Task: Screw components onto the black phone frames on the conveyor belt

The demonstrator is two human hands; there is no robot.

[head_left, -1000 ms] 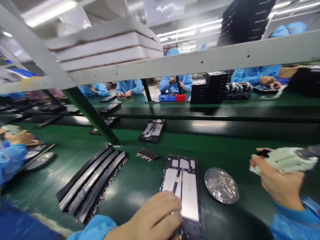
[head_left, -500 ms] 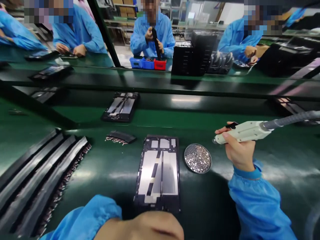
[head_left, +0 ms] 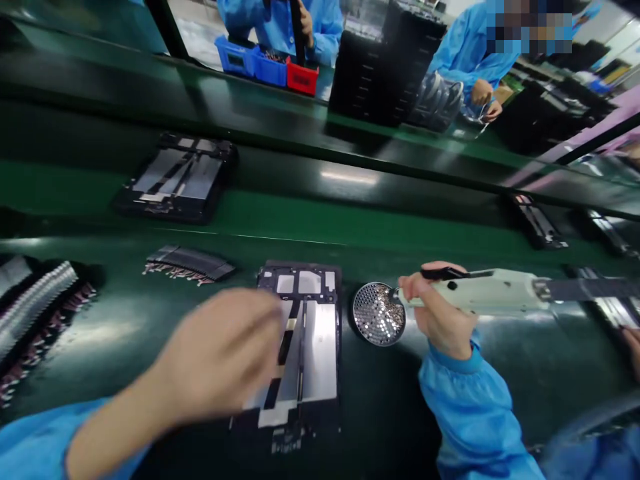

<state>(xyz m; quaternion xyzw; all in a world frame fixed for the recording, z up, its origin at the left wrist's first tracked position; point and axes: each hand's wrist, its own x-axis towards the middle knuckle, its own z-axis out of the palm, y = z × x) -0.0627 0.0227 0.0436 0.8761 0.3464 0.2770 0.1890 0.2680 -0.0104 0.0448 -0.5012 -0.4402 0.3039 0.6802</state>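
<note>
A black device frame (head_left: 310,333) with silver panels lies flat on the green bench in front of me. My left hand (head_left: 220,357) hovers over its left side, blurred by motion, so its fingers cannot be read. My right hand (head_left: 440,313) is closed round a white electric screwdriver (head_left: 480,291) with a grey hose, its tip pointing left at the edge of a round metal dish of small screws (head_left: 379,313) beside the frame.
A short black ribbed strip (head_left: 190,262) lies left of the frame, long black strips (head_left: 35,300) at far left. Another frame (head_left: 175,177) sits on the belt behind. Across it people in blue coats work by black tray stacks (head_left: 380,63) and blue and red bins (head_left: 270,63).
The view has tilted down. My left hand has risen from the near edge over the frame. My right hand has brought the screwdriver tip down to the screw dish.
</note>
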